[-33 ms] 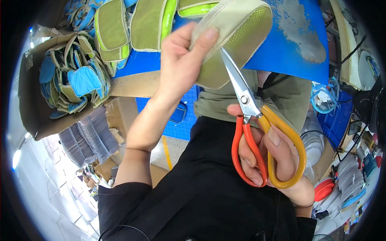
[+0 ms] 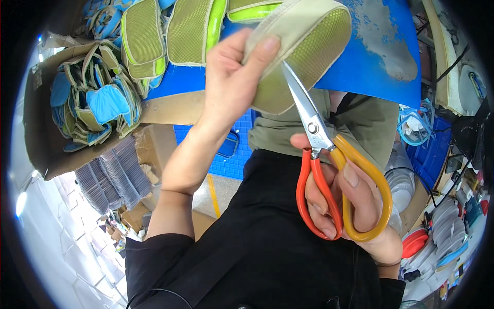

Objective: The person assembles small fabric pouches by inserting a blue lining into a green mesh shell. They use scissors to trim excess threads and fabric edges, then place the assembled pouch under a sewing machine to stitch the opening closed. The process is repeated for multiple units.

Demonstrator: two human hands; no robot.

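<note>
My left hand (image 2: 231,82) is closed on a slipper (image 2: 315,46) with a green mesh surface, a cream band and pale edging, its thumb pressed on the band. The slipper is tilted over the table's near edge. In my right hand (image 2: 356,193) is a pair of scissors (image 2: 307,110), fingers through the red and yellow handles. The scissors' blades look closed together and point up and left. Their tip overlaps the slipper's mesh in view; whether it touches cannot be told.
Several green mesh slippers (image 2: 193,33) lie along the far side of the blue table (image 2: 360,85). At left stands a cardboard box (image 2: 43,149) of blue and green slippers, above bundled grey sheets (image 2: 116,177). A blue bin (image 2: 432,149) and stacked pale pieces (image 2: 445,232) are at right.
The slipper's far end has shifted slightly to the right. The scissors and both hands stay almost where they were.
</note>
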